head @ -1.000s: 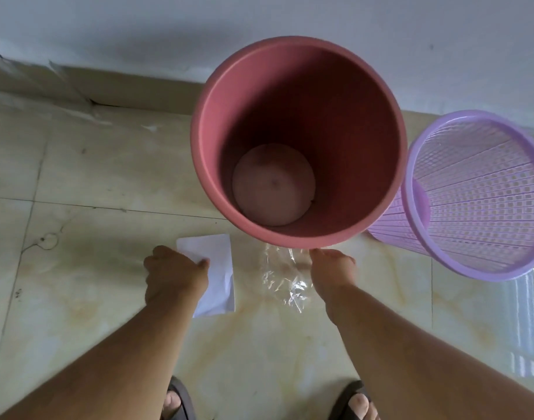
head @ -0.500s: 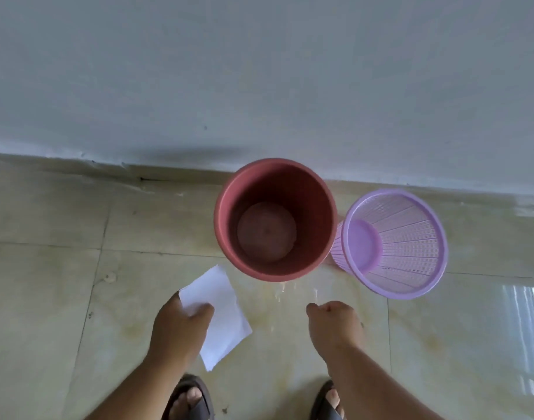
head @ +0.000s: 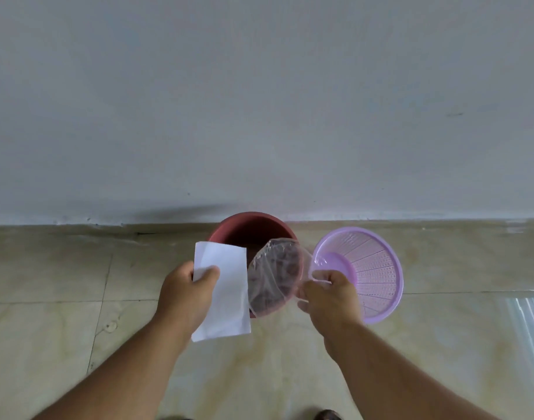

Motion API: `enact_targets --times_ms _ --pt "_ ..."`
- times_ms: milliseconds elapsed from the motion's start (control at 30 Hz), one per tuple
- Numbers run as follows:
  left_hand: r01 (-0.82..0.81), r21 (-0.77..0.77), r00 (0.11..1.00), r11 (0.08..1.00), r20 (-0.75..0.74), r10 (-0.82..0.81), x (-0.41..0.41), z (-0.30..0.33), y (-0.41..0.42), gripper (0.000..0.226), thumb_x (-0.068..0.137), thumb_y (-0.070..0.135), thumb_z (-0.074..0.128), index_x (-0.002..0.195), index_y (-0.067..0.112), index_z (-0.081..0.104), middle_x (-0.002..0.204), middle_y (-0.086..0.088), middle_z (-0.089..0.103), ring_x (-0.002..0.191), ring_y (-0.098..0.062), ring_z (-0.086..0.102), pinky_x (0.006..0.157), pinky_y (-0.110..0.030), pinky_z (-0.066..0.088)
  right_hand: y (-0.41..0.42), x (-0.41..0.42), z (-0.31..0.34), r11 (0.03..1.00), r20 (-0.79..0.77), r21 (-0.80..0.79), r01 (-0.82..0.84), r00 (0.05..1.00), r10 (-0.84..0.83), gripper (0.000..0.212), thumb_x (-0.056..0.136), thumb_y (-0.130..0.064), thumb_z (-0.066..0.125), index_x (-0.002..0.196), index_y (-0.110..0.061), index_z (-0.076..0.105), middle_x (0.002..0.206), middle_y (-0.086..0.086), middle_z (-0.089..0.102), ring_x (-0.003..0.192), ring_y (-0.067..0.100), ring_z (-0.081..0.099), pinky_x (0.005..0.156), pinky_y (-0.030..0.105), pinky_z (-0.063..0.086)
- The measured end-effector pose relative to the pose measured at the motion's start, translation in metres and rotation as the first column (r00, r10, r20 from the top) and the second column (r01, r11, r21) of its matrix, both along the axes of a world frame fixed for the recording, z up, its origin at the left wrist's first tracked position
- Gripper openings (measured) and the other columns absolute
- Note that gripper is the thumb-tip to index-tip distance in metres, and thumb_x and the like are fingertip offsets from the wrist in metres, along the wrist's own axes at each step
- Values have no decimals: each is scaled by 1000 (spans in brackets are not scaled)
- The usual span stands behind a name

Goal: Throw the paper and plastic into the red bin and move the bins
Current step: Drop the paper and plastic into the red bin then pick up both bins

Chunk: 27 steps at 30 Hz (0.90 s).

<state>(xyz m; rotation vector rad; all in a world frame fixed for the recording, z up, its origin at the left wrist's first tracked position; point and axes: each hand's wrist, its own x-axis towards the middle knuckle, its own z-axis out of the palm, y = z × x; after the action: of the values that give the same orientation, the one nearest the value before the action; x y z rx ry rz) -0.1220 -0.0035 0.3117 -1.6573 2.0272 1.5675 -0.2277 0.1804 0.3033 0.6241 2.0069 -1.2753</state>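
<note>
A red bin (head: 248, 228) stands on the floor against the wall, its front half hidden behind what I hold. Beside it on the right stands a purple mesh bin (head: 377, 268). My left hand (head: 188, 294) grips a white sheet of paper (head: 226, 295) by its left edge, held up in front of the red bin. My right hand (head: 332, 295) pinches a clear plastic wrapper (head: 273, 277) that hangs in the air over the red bin's mouth.
A pale grey wall (head: 259, 101) rises directly behind both bins. The floor (head: 62, 328) is glossy beige tile with grout lines. The tip of one sandal (head: 327, 415) shows at the bottom edge.
Both hands have risen from the floor, lifting the paper and the plastic up in front of the red bin. The view has pulled back and up, so the bins look smaller.
</note>
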Motion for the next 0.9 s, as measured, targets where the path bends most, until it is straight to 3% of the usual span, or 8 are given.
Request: enact_targets --times_ms 100,233,400,533,633,733,833,900 --pt "7 -22 1000 1000 0 -7 -14 -27 -1 25 90 33 61 92 8 63 88 -10 66 72 -25 58 62 -32 43 -9 -5 -31 1000 38 -12 -4 999 4 22 77 -16 70 98 -18 65 89 11 78 92 37 76 81 46 62" --pt "-85 -3 996 996 -21 85 -15 -55 -2 50 88 35 67 135 19 57 121 5 68 104 -19 67 92 -38 53 -8 -5 -53 999 74 -15 -38 996 40 36 83 -22 74 115 -7 65 84 12 72 94 35 75 90 58 57" --pt "-53 -32 999 998 10 53 -3 -61 6 52 91 25 66 141 15 54 130 -2 64 102 -15 61 85 -28 44 14 -5 -60 1000 112 4 -9 994 8 61 86 -22 73 140 -5 51 84 2 65 74 21 66 90 55 58" --pt "-3 -118 997 993 79 12 -2 -62 10 54 91 23 65 143 11 52 139 -9 61 119 -25 61 92 -32 45 35 -16 -62 999 100 32 36 994 -39 53 88 -24 72 136 -8 55 90 2 68 80 20 72 92 51 59" --pt "-8 -173 989 985 147 34 -5 -67 15 57 90 25 67 142 7 51 137 -15 59 112 -32 60 83 -33 42 53 -26 -68 996 89 81 47 995 -54 49 88 -26 71 133 -10 59 91 5 71 86 24 74 91 51 59" --pt "-90 -80 980 993 173 103 -5 -79 22 59 89 28 68 139 5 49 126 -13 62 106 -34 61 83 -33 43 74 -28 -84 985 61 170 42 997 -53 48 85 -34 71 127 -12 64 101 8 73 90 25 71 89 49 60" --pt "-185 36 969 982 174 176 -2 -95 26 49 80 37 68 121 12 57 111 -5 68 90 -27 68 85 -44 58 94 -26 -100 963 13 265 48 998 -53 15 85 -35 68 94 -23 66 96 5 64 73 24 57 70 34 52" --pt "-291 111 948 950 165 271 -1 -107 29 38 87 27 68 119 10 56 110 -5 64 82 -23 68 82 -45 61 107 -28 -114 924 -24 374 80 997 -76 20 87 -29 67 104 -20 67 102 10 63 79 28 56 76 32 48"
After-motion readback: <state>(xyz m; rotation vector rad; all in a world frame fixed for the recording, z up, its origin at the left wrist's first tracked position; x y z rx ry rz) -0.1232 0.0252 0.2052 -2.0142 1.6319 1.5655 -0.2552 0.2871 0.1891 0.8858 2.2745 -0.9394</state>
